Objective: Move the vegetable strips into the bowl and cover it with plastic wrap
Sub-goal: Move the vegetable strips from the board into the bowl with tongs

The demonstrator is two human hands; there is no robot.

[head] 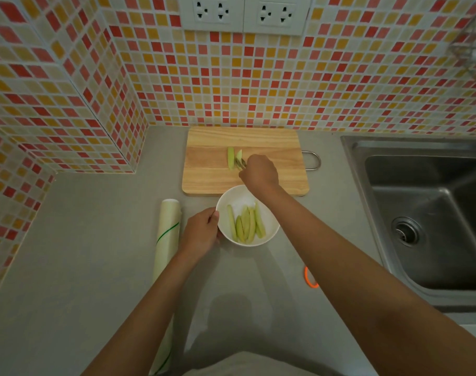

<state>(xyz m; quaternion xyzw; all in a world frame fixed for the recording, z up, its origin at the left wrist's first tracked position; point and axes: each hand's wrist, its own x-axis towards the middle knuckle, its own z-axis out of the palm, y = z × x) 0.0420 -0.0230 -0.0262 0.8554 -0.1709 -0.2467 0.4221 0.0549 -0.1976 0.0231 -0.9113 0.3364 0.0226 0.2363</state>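
Grey tabletop [96, 267]: your left hand [201, 234] grips the white bowl [269, 232] rim, strips in bowl [246, 225], your right hand [260, 172] pinches strips on board [238, 158] atop cutting board [209, 169], wrap roll [167, 232] just left of bowl.

Grey counter [101, 267] carries cutting board [272, 183], white bowl [269, 232], wrap roll [167, 240], orange ring [308, 279]
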